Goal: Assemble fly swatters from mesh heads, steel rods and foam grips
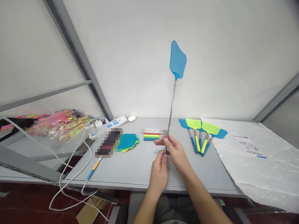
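Note:
A fly swatter (177, 60) with a blue mesh head and a long thin metal shaft stands nearly upright in front of me, leaning slightly right. My left hand (160, 171) is closed around its lower end, hiding most of the handle. Just above, my right hand (177, 152) pinches the metal shaft between thumb and fingers. Behind my hands lie several metal rods (153, 131) and a row of coloured handles (151, 137). To the left is a stack of swatter heads (127, 142), blue on top. Several shorter blue and yellow-green swatters (198, 137) lie fanned out on the right.
A white plastic mailing bag (247, 155) covers the right of the grey table (130, 171). At the back left are a power strip (116, 123) and a white round object (132, 119). White cables (62, 174) hang over the left edge. Clear bags with colourful contents (63, 123) lie beyond.

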The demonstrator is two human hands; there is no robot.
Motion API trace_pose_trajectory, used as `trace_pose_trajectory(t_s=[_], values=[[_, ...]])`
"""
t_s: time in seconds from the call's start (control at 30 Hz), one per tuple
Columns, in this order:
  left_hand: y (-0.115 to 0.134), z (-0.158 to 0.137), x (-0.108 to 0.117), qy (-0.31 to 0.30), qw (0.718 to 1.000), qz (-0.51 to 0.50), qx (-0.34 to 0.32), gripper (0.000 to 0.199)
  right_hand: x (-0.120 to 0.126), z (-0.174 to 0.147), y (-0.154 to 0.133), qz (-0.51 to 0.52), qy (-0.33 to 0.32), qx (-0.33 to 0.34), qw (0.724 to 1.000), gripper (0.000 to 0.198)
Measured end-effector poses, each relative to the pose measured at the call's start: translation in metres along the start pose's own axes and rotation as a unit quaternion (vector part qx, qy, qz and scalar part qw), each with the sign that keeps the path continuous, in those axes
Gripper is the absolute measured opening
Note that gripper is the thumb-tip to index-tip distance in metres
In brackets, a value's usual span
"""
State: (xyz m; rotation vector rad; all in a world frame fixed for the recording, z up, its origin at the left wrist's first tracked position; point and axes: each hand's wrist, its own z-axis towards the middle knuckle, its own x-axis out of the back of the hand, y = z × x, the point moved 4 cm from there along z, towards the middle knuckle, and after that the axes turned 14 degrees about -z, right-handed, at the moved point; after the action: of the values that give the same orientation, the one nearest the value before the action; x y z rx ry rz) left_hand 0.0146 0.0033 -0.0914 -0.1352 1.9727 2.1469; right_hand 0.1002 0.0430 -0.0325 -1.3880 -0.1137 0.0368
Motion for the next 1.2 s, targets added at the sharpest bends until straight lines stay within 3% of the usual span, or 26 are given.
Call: trace_pose_trajectory(t_s=[0.07,0.17,0.33,0.43,0.53,0.6,0.73,0.87,1.0,1.1,1.2], values=[[0.0,0.001,-0.001,-0.007,1.0,0.01,0.0,0.037,0.002,-0.006,0.005,0.002,-0.011,-0.02,1.0,0.028],[0.001,0.001,-0.003,-0.011,0.999,0.038,0.004,0.038,0.017,0.011,-0.01,0.016,-0.012,-0.005,1.0,0.03],[0.001,-0.001,-0.006,-0.037,0.995,0.087,0.015,0.037,0.048,0.052,-0.044,0.139,0.094,0.078,0.983,0.029],[0.001,0.001,-0.006,-0.031,0.997,0.073,0.01,0.037,0.038,0.04,-0.033,0.094,0.12,0.081,0.985,0.032],[0.003,0.004,-0.004,-0.02,0.999,0.036,0.002,0.037,0.01,0.009,-0.002,0.022,0.036,0.004,0.999,0.036],[0.007,0.007,0.0,-0.025,0.999,0.04,-0.002,0.037,0.005,-0.005,0.009,0.015,0.038,-0.024,0.999,0.038],[0.017,0.009,0.017,-0.021,0.995,0.102,-0.003,0.036,0.027,0.011,-0.013,0.001,0.013,0.024,1.0,0.032],[0.026,0.009,0.033,-0.041,0.988,0.15,0.015,0.037,0.055,0.04,-0.039,0.073,0.059,0.076,0.993,0.035],[0.04,0.006,0.038,-0.077,0.983,0.167,0.018,0.037,0.04,0.017,-0.022,0.055,0.178,0.083,0.979,0.033],[0.051,0.002,0.036,-0.1,0.979,0.175,0.013,0.036,0.016,-0.009,0.0,0.004,0.112,0.019,0.994,0.034],[0.055,0.0,0.036,-0.1,0.977,0.187,0.009,0.037,0.022,-0.013,0.001,-0.026,0.055,0.025,0.998,0.031]])
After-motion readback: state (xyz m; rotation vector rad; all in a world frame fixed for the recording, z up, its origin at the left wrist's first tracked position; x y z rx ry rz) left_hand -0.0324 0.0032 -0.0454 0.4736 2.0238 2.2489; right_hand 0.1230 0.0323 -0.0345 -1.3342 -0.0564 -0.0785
